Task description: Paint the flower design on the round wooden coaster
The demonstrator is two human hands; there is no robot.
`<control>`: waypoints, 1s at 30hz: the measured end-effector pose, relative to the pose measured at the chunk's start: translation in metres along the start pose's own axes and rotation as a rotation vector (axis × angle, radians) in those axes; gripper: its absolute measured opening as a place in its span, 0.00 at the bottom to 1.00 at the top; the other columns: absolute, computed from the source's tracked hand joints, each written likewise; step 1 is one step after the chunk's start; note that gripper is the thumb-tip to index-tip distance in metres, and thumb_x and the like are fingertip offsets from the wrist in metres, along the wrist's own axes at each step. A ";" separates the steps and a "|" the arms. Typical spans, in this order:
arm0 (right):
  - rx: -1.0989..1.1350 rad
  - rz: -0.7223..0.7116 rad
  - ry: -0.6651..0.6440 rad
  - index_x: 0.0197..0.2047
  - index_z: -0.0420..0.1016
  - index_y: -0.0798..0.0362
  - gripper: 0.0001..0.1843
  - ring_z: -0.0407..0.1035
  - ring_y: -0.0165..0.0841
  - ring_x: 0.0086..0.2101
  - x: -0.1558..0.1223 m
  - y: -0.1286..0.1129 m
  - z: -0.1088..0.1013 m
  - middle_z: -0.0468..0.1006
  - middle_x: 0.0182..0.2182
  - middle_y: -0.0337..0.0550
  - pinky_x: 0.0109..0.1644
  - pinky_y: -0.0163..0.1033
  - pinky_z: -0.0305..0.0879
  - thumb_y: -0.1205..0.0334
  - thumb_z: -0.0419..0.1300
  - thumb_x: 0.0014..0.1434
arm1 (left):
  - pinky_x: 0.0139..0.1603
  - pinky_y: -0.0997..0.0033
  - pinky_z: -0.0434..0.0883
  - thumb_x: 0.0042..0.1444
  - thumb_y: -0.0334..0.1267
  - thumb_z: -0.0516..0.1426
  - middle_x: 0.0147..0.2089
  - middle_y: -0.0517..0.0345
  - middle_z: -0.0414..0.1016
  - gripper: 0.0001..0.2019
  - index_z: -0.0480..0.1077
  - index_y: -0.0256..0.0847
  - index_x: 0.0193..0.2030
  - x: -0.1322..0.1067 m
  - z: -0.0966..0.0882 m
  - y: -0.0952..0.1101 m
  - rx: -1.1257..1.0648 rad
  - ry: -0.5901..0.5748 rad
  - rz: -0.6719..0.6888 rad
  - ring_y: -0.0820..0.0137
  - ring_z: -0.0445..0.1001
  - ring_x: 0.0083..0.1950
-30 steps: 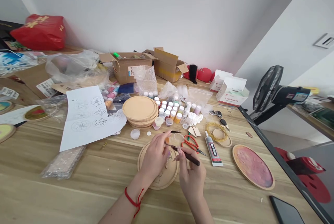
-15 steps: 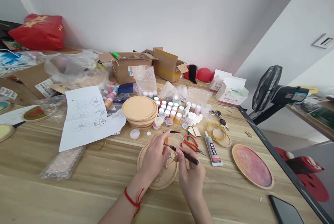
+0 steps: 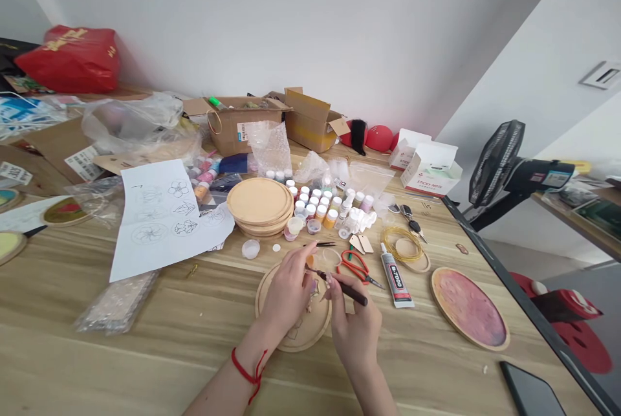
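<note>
My right hand [image 3: 359, 325] is closed round a slim tool with a dark handle [image 3: 353, 291], its thin tip pointing left toward my other hand. My left hand [image 3: 286, 290] is closed, fingertips together at the tool's tip; a small orange piece [image 3: 309, 261] shows there, but what the fingers hold is mostly hidden. Beneath both hands lies a round wooden plate [image 3: 264, 299] with a raised rim, marked with drawn petal lines [image 3: 295, 336]. Small pale pieces [image 3: 311, 301] sit on it, partly covered by my left hand.
Just beyond my hands are orange-handled pliers [image 3: 356, 267], black tweezers [image 3: 326, 244] and a glue tube [image 3: 397, 280]. Stacked wooden plates [image 3: 259, 201] stand behind, beside several paint pots [image 3: 321, 211]. A sketch sheet [image 3: 160, 222] lies left, a painted plate [image 3: 469, 308] and phone [image 3: 531, 390] right.
The tool's handle has shifted very slightly left and down in my right hand. My left hand and the plate stay where they were.
</note>
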State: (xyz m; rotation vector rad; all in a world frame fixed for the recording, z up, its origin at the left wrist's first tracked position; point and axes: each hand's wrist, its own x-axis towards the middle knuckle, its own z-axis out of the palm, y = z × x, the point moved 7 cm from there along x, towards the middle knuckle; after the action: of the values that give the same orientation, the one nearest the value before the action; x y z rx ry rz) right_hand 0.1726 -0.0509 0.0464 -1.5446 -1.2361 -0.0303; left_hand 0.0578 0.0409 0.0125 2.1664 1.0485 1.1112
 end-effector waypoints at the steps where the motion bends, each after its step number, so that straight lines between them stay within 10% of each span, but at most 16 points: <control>1: -0.002 -0.017 0.014 0.40 0.76 0.52 0.08 0.79 0.33 0.29 0.001 -0.001 -0.001 0.82 0.30 0.42 0.34 0.33 0.75 0.61 0.57 0.66 | 0.62 0.57 0.70 0.58 0.22 0.51 0.58 0.52 0.74 0.28 0.60 0.46 0.64 0.000 0.000 0.000 -0.004 -0.005 -0.001 0.64 0.71 0.61; 19: 0.035 -0.153 -0.023 0.41 0.74 0.51 0.06 0.77 0.33 0.32 0.001 -0.011 -0.001 0.81 0.32 0.44 0.36 0.36 0.74 0.66 0.55 0.66 | 0.62 0.56 0.70 0.59 0.23 0.50 0.60 0.51 0.73 0.27 0.59 0.44 0.64 0.000 0.000 0.004 0.018 -0.029 0.032 0.63 0.70 0.62; 30: -0.008 0.060 0.045 0.39 0.77 0.53 0.10 0.77 0.32 0.23 -0.002 0.006 -0.002 0.81 0.23 0.41 0.30 0.34 0.74 0.56 0.59 0.65 | 0.60 0.56 0.71 0.59 0.23 0.50 0.59 0.50 0.73 0.26 0.60 0.44 0.64 0.000 -0.003 0.007 0.036 -0.013 0.035 0.63 0.71 0.61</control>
State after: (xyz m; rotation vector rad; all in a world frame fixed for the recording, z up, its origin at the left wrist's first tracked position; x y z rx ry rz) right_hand 0.1769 -0.0525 0.0415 -1.5790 -1.1551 -0.0311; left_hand 0.0580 0.0370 0.0196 2.2255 1.0357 1.0998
